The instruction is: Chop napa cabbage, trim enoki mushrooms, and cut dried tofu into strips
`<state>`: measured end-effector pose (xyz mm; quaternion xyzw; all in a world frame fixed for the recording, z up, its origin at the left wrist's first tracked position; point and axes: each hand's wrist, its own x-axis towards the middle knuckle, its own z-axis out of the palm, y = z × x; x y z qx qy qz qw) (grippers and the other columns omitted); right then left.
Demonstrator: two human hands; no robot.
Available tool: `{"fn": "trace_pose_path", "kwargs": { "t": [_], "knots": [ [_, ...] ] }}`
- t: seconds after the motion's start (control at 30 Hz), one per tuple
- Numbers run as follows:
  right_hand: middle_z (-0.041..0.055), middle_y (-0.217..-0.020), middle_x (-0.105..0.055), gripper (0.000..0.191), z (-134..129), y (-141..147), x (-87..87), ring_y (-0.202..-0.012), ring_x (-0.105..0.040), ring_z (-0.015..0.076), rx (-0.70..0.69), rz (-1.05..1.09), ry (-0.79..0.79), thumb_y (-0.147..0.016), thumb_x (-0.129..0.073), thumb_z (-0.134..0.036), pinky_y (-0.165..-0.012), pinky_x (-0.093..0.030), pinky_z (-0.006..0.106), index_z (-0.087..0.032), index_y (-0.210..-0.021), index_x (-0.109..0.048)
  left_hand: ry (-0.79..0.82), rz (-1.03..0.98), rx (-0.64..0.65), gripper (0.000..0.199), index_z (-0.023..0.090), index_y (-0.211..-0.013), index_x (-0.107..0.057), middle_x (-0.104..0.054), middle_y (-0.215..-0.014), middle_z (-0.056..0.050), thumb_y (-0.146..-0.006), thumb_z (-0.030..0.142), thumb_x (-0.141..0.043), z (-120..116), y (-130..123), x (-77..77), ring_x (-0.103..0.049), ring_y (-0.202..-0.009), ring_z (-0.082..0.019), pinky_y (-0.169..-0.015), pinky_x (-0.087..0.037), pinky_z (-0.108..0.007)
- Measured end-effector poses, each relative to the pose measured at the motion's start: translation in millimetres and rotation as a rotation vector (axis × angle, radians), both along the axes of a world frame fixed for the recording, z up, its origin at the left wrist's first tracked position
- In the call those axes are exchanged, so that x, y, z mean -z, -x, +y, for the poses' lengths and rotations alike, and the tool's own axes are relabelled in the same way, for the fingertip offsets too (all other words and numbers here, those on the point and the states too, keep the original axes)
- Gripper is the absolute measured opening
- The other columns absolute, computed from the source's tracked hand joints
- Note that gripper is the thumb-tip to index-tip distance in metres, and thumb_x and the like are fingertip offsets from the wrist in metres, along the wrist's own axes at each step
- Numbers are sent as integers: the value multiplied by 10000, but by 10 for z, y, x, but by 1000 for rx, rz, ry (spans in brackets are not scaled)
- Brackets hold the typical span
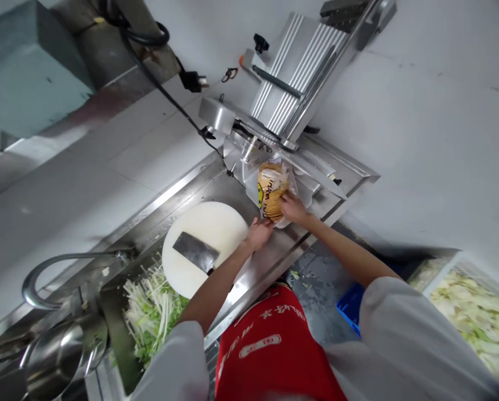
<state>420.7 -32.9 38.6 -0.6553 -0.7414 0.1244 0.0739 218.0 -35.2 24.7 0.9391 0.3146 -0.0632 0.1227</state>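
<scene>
A printed clear plastic bag (270, 181) with a yellow smiley face lies at the foot of the slicing machine (283, 83). Through it shows a stack of thin golden-brown slices (274, 207); their exact kind I cannot make out. My left hand (259, 234) is closed on the bag's near left edge, fingertips partly hidden. At the bag's near right side, my right hand (293, 209) has its fingers bent and closed on the bag beside the slices. Left of my hands a cleaver (196, 252) rests flat on a round white cutting board (226, 223).
A steel counter (210, 186) runs beneath the slicer. Cut green-and-white vegetables (155, 306) fill the sink left, by a curved faucet (36, 273) and metal pots (61, 353). A crate of pale leaves (479, 317) and a blue container (350, 309) stand lower right. A black cable (170, 97) hangs behind.
</scene>
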Motion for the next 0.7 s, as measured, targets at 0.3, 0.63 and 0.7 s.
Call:
{"fn": "trace_pose_path", "kwargs": {
  "t": [0.3,0.63,0.7],
  "knots": [
    [199,-1569,-470,677,-404,-215,87,-1252,-551,378,105,-108,-26,-972,-619,-522,-927,-526,455,-205,-1550,-466,269,-378,-667,227,143,-989,-821,-804,-1001,-108,-932,142,-602,29,-47,244,-733,-950,-246,-902,-549,-331],
    [188,-1690,-354,718,-443,-53,606,-1576,-263,351,-127,-72,-279,-983,-537,-363,-1266,-213,539,-94,-1629,-373,-54,-79,-344,711,173,-1697,-177,-129,-1771,-117,-1064,425,-381,-105,-301,183,-58,-1643,-335,-1233,-261,-694],
    [184,-1722,-283,746,-531,-33,698,-1604,-198,352,-110,-75,-304,-981,-531,-356,-1279,-169,568,-88,-1649,-331,-129,-24,-314,708,163,-1702,-139,-114,-1772,-124,-1078,439,-325,-197,-271,276,-26,-1645,-329,-1234,-249,-702]
  ]
}}
